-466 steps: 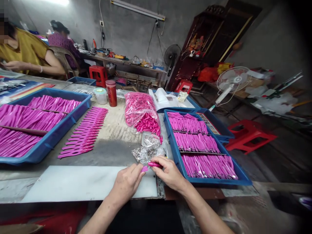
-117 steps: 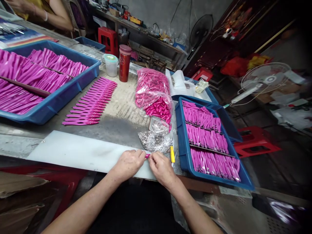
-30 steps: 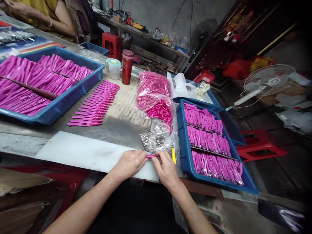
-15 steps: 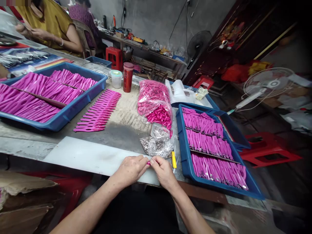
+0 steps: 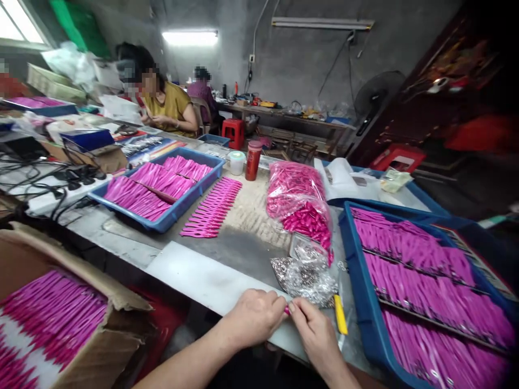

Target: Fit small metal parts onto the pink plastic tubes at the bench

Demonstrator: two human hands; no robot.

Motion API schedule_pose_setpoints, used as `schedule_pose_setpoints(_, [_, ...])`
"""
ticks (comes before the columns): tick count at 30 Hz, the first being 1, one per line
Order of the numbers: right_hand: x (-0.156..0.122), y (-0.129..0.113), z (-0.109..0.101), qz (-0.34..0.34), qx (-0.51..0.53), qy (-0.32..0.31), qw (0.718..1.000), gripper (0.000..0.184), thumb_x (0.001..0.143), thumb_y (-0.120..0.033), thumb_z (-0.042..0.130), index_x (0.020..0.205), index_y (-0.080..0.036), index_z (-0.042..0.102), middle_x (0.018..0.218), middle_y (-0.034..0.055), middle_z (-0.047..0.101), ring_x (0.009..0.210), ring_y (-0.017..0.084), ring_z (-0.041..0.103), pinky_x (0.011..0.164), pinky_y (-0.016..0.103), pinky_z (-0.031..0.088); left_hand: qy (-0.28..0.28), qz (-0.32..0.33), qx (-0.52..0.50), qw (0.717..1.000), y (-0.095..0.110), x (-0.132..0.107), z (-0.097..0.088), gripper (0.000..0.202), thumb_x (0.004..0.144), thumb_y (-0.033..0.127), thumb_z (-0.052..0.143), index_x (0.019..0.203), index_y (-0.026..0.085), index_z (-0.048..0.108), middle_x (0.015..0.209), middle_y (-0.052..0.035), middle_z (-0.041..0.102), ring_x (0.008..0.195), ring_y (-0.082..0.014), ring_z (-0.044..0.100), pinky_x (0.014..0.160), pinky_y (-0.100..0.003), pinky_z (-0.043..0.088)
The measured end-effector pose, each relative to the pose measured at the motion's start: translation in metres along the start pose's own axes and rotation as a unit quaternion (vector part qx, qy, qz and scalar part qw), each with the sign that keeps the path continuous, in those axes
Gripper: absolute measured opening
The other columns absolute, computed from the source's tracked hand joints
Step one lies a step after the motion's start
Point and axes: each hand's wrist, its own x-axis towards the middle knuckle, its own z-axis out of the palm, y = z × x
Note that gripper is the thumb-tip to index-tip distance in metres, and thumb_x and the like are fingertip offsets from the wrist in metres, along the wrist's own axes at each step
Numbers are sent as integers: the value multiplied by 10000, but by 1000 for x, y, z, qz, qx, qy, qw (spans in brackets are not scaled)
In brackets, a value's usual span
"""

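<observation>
A small pink plastic piece [image 5: 287,310] shows between my two hands, mostly covered by fingers. My left hand [image 5: 258,317] is closed on it from one side. On the other side my right hand [image 5: 315,330] pinches it between thumb and fingers. Beneath them lies a long white board [image 5: 203,275] along the table's front edge. Just beyond my hands sit clear plastic bags of small metal parts [image 5: 306,278]. A yellow-handled tool [image 5: 340,314] lies right of my right hand. Behind the metal parts, a clear bag [image 5: 298,189] bulges with pink pieces.
A row of pink slim pieces [image 5: 213,208] lies on the table. Blue trays of pink pieces stand left [image 5: 162,224] and right [image 5: 357,302]. A cardboard box [image 5: 101,346] is at lower left. A red tumbler [image 5: 253,161] stands behind. A co-worker [image 5: 170,105] sits across the table.
The view has swung left and up, so the cardboard box and more of the room show. Both hands still hold the small pink piece above the white board.
</observation>
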Motion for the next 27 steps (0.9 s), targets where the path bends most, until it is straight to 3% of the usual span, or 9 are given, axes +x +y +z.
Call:
schedule_pose_setpoints(3, [0, 2, 7, -11, -15, 32, 999, 382, 838, -423, 342, 606, -182, 525, 527, 8, 542, 495, 133, 498, 459, 202, 381, -2, -5, 22, 1000, 1, -3, 0, 177, 841, 277, 366, 731, 172, 457, 630, -8, 535, 534, -146, 542, 462, -256, 372])
schedule_pose_setpoints(6, [1, 3, 12, -16, -5, 26, 1000, 405, 840, -431, 334, 611, -181, 556, 538, 20, 582, 498, 138, 533, 456, 197, 413, -9, -10, 25, 1000, -2, -6, 0, 176, 840, 288, 365, 740, 175, 455, 634, -3, 541, 536, -140, 543, 465, -254, 368])
schedule_pose_setpoints(10, [3, 11, 14, -14, -2, 50, 999, 395, 822, -441, 361, 802, -173, 652, 739, 63, 684, 661, 182, 634, 560, 218, 507, -14, -33, 37, 999, -15, -11, -3, 165, 843, 303, 358, 802, 189, 470, 659, 7, 554, 562, -136, 543, 483, -246, 366])
schedule_pose_setpoints(13, [3, 25, 14, -35, -13, 68, 997, 388, 798, -442, 402, 897, -167, 657, 852, 77, 690, 762, 201, 649, 628, 232, 535, -5, -72, 53, 996, -40, -15, -10, 169, 853, 281, 339, 866, 186, 478, 670, 5, 557, 580, -132, 538, 491, -235, 366])
schedule_pose_setpoints(21, [-2, 40, 21, -121, -79, 92, 985, 294, 807, -359, 426, 875, -181, 650, 821, 66, 693, 726, 193, 656, 624, 228, 547, 40, -212, 136, 967, -134, -42, -33, 172, 844, 260, 392, 907, 196, 538, 788, -29, 588, 749, -148, 518, 650, -259, 360])
schedule_pose_setpoints(27, [-3, 39, 23, -162, -82, 101, 978, 264, 821, -321, 414, 869, -188, 637, 802, 63, 690, 711, 184, 654, 614, 230, 544, 26, -259, 161, 952, -162, -52, -34, 155, 822, 260, 443, 890, 230, 579, 895, -36, 603, 863, -180, 491, 689, -306, 310])
